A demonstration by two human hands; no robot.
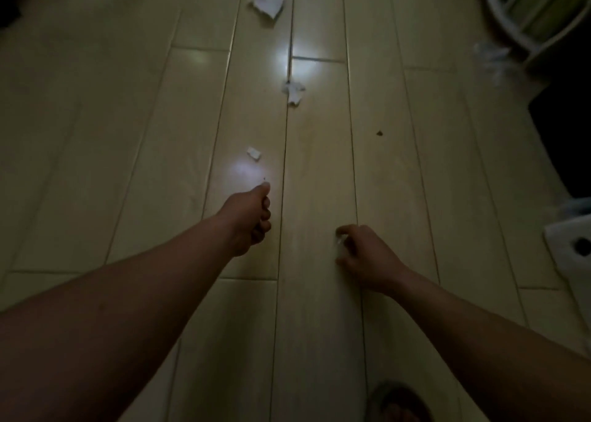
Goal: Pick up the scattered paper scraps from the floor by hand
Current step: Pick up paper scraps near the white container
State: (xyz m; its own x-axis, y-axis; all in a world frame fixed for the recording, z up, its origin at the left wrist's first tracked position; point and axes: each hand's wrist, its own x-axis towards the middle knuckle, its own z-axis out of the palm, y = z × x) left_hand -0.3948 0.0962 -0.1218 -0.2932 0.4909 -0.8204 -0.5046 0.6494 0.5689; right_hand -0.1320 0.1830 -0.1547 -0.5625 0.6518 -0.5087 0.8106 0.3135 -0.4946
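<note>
Left hand (256,216) extended, fingers curled; right hand (363,255) curled around paper scraps (339,244)

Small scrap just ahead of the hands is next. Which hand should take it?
Left. The left hand is nearest the small scrap, on the same plank, straight behind it. The right hand sits farther back and already pinches a pale scrap.

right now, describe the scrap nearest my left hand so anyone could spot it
Find the long dark seam running up the pale plank floor. Just left of it, a little beyond the left hand, lies a small white paper scrap. It is far smaller than the crumpled scrap and the large torn sheet farther up that seam.
</note>
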